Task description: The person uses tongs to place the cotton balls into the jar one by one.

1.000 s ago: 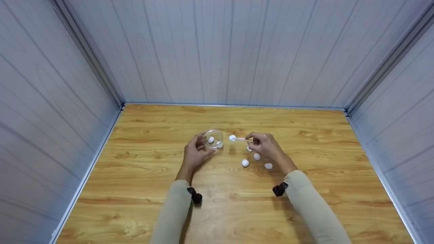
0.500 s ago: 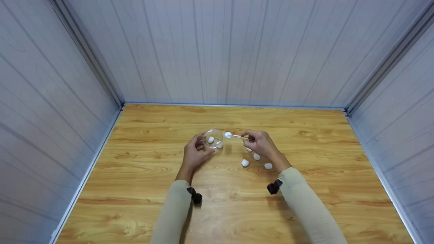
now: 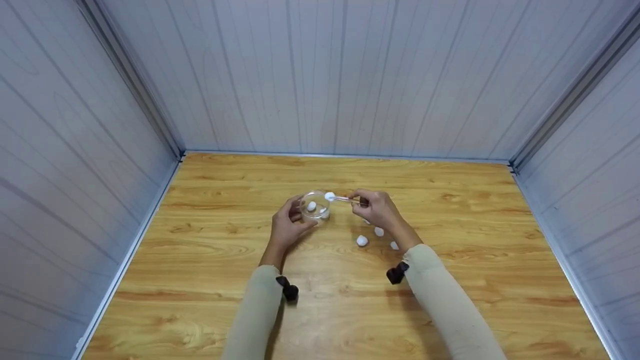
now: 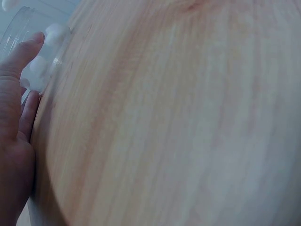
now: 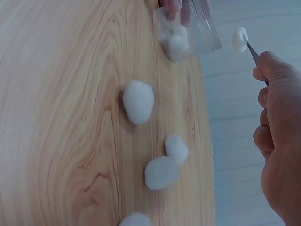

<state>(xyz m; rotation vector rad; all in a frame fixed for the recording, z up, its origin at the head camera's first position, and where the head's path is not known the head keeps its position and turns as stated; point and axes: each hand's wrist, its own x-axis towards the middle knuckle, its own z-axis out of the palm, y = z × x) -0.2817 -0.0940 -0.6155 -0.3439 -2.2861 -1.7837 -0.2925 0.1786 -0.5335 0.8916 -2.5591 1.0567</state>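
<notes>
A clear round jar (image 3: pixel 315 218) stands on the wooden table with a few white cotton balls (image 5: pixel 177 44) inside. My left hand (image 3: pixel 289 224) holds it, thumb and fingers curved round its side. With my right hand (image 3: pixel 376 207) I pinch a pair of metal tweezers (image 3: pixel 344 199). Their tips grip one cotton ball (image 5: pixel 240 39), raised above the table. In the head view this ball overlaps the right side of the jar's rim; the right wrist view shows it a little apart from the jar's mouth.
Several loose cotton balls lie on the table (image 3: pixel 320 310) below my right hand, among them one nearer ball (image 3: pixel 362 241) and another (image 3: pixel 379 231). A pale panelled wall (image 3: pixel 320 75) rises behind, with side walls left and right.
My right hand has moved left and slightly away from me, bringing the tweezers and cotton ball from beside the jar to its rim. The left hand and jar have stayed put.
</notes>
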